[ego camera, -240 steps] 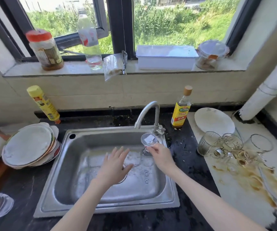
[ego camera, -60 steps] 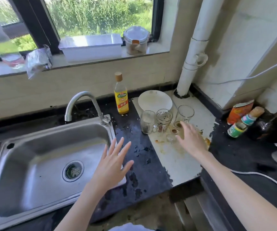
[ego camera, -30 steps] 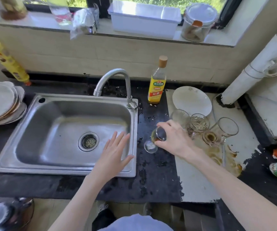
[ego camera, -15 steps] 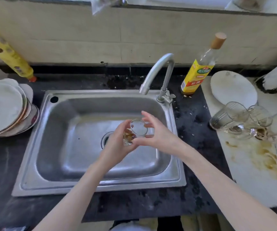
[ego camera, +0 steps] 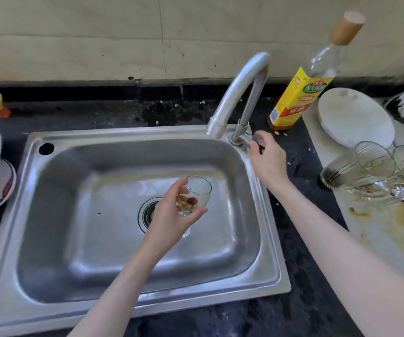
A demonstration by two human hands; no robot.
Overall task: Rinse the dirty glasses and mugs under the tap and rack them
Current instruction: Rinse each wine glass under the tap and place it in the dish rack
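While tilted over the sink (ego camera: 50,215) drain at frame centre, stemmed glass (ego camera: 197,194) with brown dregs, gripped in left hand (ego camera: 174,215). Right hand (ego camera: 267,158) pinching tap (ego camera: 238,93) handle, right of centre. More dirty glasses (ego camera: 371,166) lying at right edge, beside oil bottle (ego camera: 303,93) and plate (ego camera: 354,117). Half a second earlier, both hands on the glass.

Stemmed glass (ego camera: 198,194): clear, brown residue at its bottom; sink (ego camera: 57,215) and tap (ego camera: 238,91): grey brushed steel; countertop (ego camera: 300,310): black, speckled; bottle (ego camera: 300,93): yellow label with green and red patches, tan cap; plate (ego camera: 355,117): off-white; board (ego camera: 390,251): white, smeared brown; wall tiles (ego camera: 98,37): beige.
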